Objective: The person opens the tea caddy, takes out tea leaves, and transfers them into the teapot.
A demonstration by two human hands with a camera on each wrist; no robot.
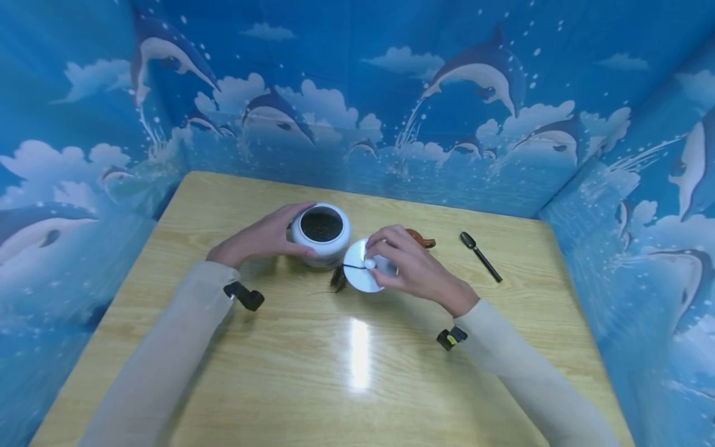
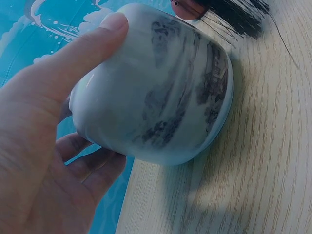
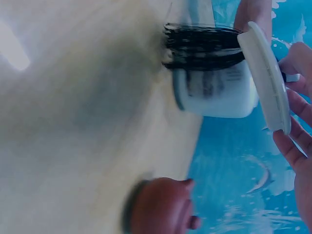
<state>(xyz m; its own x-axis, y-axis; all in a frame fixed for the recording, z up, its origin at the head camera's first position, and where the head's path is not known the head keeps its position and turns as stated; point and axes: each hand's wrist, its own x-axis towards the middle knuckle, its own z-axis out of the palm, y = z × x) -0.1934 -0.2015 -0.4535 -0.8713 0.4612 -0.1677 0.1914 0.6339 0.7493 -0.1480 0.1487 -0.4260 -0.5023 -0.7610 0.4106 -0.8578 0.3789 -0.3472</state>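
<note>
My left hand [image 1: 262, 239] grips the side of a white round jar [image 2: 170, 97] with grey landscape painting, thumb toward the front and fingers around the back. From above, the open jar shows a dark filling [image 1: 321, 224], too small to make out in detail. Just right of the jar, my right hand [image 1: 406, 266] pinches the knob of its white lid [image 1: 357, 278], held raised above the table. A dark cord runs across the lid from the knob to a black tassel [image 3: 204, 48], which hangs off the lid's edge in front of the jar.
Behind my right hand stands a small reddish-brown clay teapot [image 3: 161, 207], partly hidden in the head view. Farther right lies a black scoop [image 1: 481, 255]. The wood-grain table [image 1: 279, 372] is bordered by a blue dolphin-print curtain [image 1: 357, 161] at the back and sides.
</note>
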